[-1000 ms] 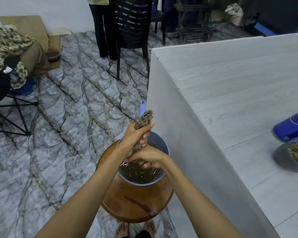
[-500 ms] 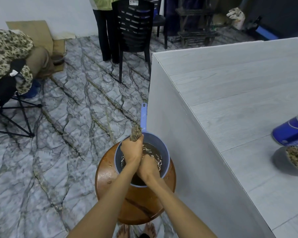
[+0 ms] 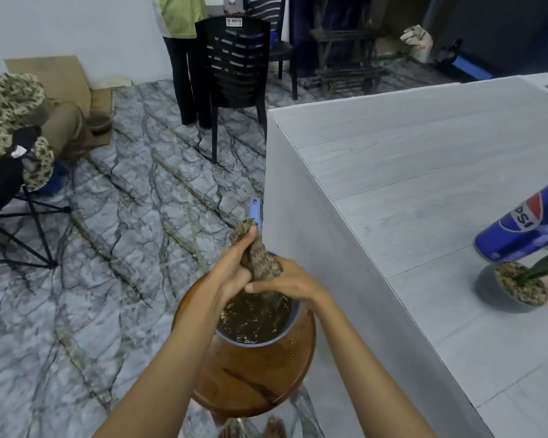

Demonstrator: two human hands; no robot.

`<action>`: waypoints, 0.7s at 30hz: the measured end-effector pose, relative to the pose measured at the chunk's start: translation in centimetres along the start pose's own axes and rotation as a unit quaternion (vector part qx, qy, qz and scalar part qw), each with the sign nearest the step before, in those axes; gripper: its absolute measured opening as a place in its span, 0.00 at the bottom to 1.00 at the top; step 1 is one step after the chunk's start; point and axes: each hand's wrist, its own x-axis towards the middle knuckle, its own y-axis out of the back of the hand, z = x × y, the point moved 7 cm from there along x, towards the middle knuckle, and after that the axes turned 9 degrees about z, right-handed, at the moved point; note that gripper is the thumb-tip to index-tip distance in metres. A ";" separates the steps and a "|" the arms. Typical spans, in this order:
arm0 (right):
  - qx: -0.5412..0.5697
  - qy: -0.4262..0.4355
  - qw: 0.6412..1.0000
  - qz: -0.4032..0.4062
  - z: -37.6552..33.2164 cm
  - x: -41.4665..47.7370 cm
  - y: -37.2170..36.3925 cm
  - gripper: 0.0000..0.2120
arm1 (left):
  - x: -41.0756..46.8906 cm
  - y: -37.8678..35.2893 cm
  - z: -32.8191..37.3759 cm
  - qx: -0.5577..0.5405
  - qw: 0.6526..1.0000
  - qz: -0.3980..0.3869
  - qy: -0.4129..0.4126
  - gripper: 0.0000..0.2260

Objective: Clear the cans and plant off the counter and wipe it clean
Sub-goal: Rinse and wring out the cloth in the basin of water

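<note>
Both forearms reach forward and converge. The left hand [image 3: 231, 273] and right hand [image 3: 290, 284] sit side by side, fingers curled round a rag [image 3: 258, 259].

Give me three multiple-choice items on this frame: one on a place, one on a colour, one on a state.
1. The bowl of dark water sits: A in a sink; B on the wooden stool; C on a shelf.
2. The Pepsi can by the plant is: A blue; B green; C yellow.
3. The left hand and right hand: A hang open; B hold a brush; C both grip the rag.
Answers: 1 B, the bowl stands on the stool's round seat; 2 A, its body is blue; 3 C, fingers of both hands curl round the rag.
</note>
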 end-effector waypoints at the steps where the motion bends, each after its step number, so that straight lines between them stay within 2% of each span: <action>1: 0.043 -0.009 0.999 0.000 -0.1 -0.5 0.8 0.24 | -0.4 -0.4 0.3 0.011 1.000 -0.026 0.000 0.07; 4: 0.125 -0.013 0.992 0.022 -0.2 -2.2 2.6 0.17 | -1.6 -1.7 1.1 0.091 0.991 -0.094 0.005 0.08; 6: 0.163 -0.013 0.985 0.054 -0.3 -3.5 3.7 0.14 | -2.3 -2.7 1.3 0.153 0.979 -0.134 0.024 0.16; 7: 0.195 -0.018 0.978 0.068 -0.2 -4.2 4.2 0.15 | -2.8 -3.3 1.5 0.185 0.970 -0.154 0.036 0.18; 10: 0.319 -0.032 0.942 0.100 0.0 -6.7 6.0 0.20 | -4.2 -5.0 1.7 0.246 0.947 -0.196 0.057 0.14; 12: 0.373 -0.028 0.920 0.119 -0.1 -8.9 7.3 0.22 | -5.0 -6.5 1.7 0.284 0.934 -0.211 0.045 0.15; 17: 0.416 0.004 0.886 0.206 0.8 -16.0 10.3 0.16 | -8.7 -11.9 0.0 0.377 0.876 -0.299 0.000 0.16; 21: 0.467 0.001 0.824 0.322 3.7 -23.4 12.8 0.22 | -13.8 -17.1 -5.3 0.408 0.821 -0.396 0.046 0.17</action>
